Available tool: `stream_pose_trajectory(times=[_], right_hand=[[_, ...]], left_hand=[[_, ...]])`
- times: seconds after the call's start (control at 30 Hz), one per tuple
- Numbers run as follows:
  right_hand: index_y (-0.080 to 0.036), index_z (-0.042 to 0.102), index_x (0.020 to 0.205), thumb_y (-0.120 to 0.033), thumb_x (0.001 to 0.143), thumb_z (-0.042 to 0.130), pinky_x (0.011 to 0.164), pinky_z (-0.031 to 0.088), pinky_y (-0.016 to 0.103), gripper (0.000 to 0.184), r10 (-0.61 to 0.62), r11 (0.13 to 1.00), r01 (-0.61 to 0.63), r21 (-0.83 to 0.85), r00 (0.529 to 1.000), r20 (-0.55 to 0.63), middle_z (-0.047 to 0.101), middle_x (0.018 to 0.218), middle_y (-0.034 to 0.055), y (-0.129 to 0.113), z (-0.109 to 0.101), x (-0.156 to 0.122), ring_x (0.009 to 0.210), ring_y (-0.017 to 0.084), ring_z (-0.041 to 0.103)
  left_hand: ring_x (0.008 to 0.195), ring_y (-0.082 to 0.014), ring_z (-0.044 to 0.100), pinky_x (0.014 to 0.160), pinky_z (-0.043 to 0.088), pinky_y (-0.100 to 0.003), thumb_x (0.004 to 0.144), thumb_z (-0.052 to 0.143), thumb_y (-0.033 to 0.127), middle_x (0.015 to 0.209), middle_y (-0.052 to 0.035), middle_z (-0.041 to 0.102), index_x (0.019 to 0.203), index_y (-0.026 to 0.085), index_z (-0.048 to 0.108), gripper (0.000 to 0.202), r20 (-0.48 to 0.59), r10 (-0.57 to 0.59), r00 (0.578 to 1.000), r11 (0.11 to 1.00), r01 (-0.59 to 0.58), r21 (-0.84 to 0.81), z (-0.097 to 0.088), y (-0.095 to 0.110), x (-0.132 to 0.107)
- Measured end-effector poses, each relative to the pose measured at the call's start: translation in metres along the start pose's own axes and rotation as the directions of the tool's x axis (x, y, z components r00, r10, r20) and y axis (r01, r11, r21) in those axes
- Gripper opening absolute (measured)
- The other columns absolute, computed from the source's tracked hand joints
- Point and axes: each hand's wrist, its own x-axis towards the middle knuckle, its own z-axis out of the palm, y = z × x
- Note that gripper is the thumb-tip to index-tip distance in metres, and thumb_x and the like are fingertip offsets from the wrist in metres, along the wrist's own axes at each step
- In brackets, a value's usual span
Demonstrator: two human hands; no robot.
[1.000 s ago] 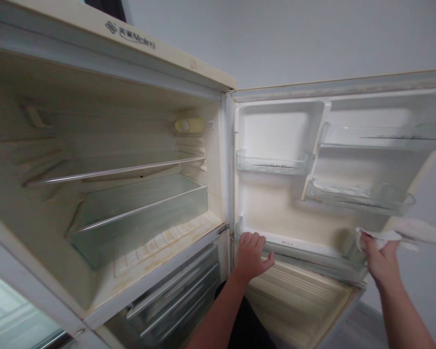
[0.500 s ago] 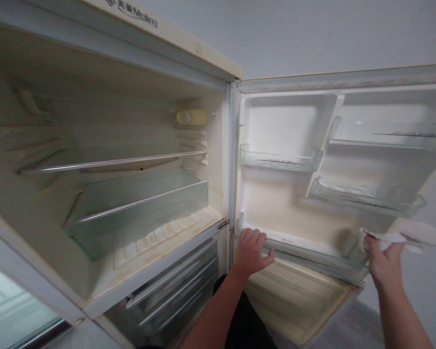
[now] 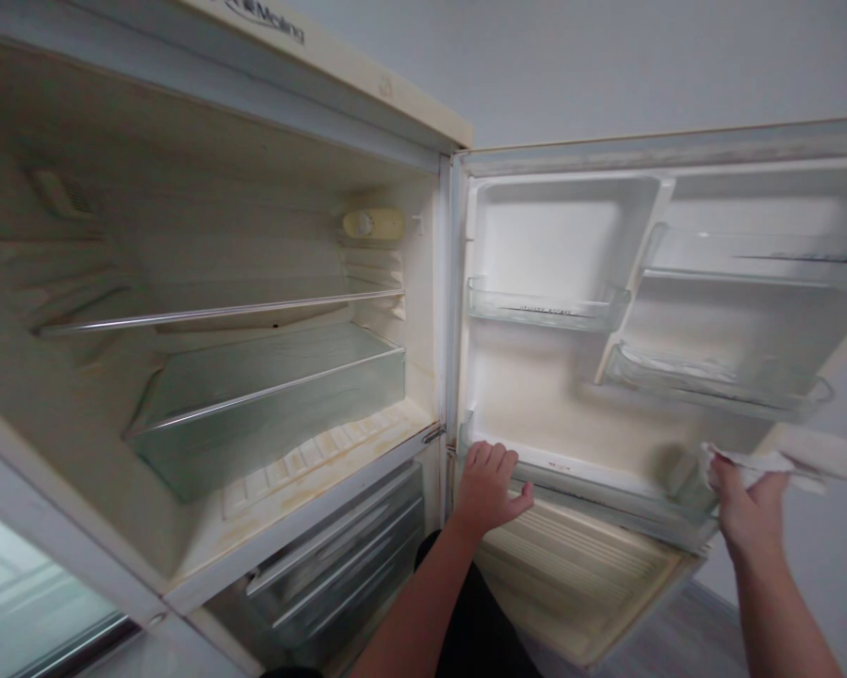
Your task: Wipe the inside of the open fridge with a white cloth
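An old cream fridge stands open, its upper door (image 3: 557, 386) swung out to the right. My left hand (image 3: 490, 490) grips the rail of the bottom door bin (image 3: 593, 480) at its left end, fingers curled over the edge. My right hand (image 3: 748, 504) is closed on a white cloth (image 3: 790, 460) and presses it against the right end of the same bin. The cloth hangs out past the door's edge.
Inside the fridge are two glass shelves (image 3: 253, 377) and a thermostat dial (image 3: 372, 223). The door carries clear bins (image 3: 546, 306) higher up. The lower compartment's drawers (image 3: 338, 565) and its open door (image 3: 578, 574) lie below. A grey wall is behind.
The view has shifted slightly left and down. Both hands keep their places on the bottom door bin.
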Motion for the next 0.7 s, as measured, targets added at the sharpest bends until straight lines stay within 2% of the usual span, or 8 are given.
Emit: stream_pose_trajectory(times=[0.3, 0.5, 0.7], right_hand=[[-0.015, 0.045, 0.137, -0.049, 0.071, 0.066, 0.11, 0.035, 0.051, 0.077, -0.021, 0.999, 0.021, 0.047, 1.0, 0.011, 0.055, 0.128, 0.0136, -0.029, 0.001, -0.006, 0.121, 0.034, 0.053], [-0.013, 0.041, 0.141, -0.052, 0.071, 0.065, 0.11, 0.034, 0.054, 0.084, 0.011, 1.0, -0.011, 0.02, 1.0, 0.0, 0.053, 0.133, 0.0171, -0.023, 0.001, -0.006, 0.124, 0.037, 0.051], [-0.015, 0.042, 0.142, -0.052, 0.072, 0.066, 0.108, 0.036, 0.053, 0.083, 0.019, 1.0, -0.019, -0.001, 1.0, -0.005, 0.054, 0.133, 0.015, -0.017, 0.0, -0.005, 0.123, 0.036, 0.052]], left_hand=[[0.093, -0.0266, 0.054, 0.096, 0.041, -0.043, 0.076, 0.067, 0.042, 0.089, -0.0053, 0.058, 0.094, 0.024, 0.058, 0.028, 0.023, -0.02, 1.0, 1.0, 0.02, -0.019, 0.002, 0.0, -0.001], [0.091, -0.0255, 0.053, 0.098, 0.041, -0.043, 0.075, 0.067, 0.043, 0.088, -0.0049, 0.057, 0.094, 0.022, 0.058, 0.03, 0.003, -0.004, 1.0, 1.0, 0.004, -0.014, 0.002, 0.0, -0.001], [0.092, -0.0259, 0.053, 0.098, 0.04, -0.042, 0.075, 0.067, 0.042, 0.088, -0.0048, 0.057, 0.095, 0.023, 0.057, 0.029, 0.003, -0.009, 1.0, 1.0, 0.01, -0.018, 0.001, 0.0, 0.0]])
